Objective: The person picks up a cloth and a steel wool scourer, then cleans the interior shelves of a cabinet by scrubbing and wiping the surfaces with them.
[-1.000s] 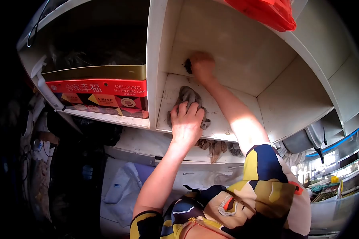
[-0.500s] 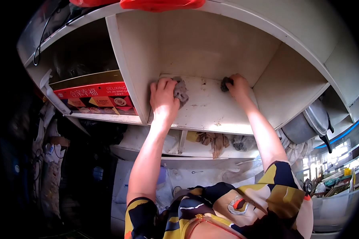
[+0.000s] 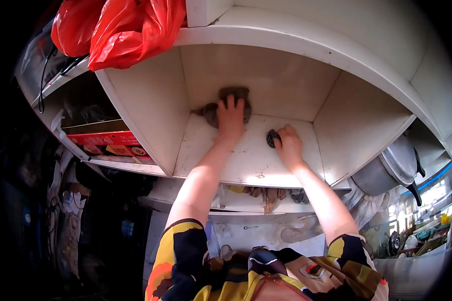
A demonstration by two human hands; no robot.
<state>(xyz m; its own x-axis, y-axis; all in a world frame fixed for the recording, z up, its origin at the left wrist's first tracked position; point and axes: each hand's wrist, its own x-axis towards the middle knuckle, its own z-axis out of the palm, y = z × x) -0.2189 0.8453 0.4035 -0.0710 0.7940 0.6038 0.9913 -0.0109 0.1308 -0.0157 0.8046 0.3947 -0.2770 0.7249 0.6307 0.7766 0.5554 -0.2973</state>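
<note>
My left hand [image 3: 231, 121] presses a crumpled grey-brown rag [image 3: 211, 115] against the back wall of a white shelf compartment [image 3: 246, 160], just above its floor. The fingers point upward over the cloth, and part of it sticks out to the left and above. My right hand [image 3: 290, 148] rests low in the same compartment, towards the right, with its fingers closed round a dark grey wire scourer [image 3: 272, 139]. Small dark specks and a brownish stain mark the compartment floor.
Red plastic bags [image 3: 135, 35] hang over the upper left shelf edge. A red printed box [image 3: 110, 143] lies in the left compartment. A metal pot [image 3: 381, 170] with black handles stands right. Crumpled brown material [image 3: 271, 198] lies on the shelf below.
My left hand has moved the rag from the compartment's left side to the back wall. My right hand has come forward from the rear with the scourer. The view has shifted upward.
</note>
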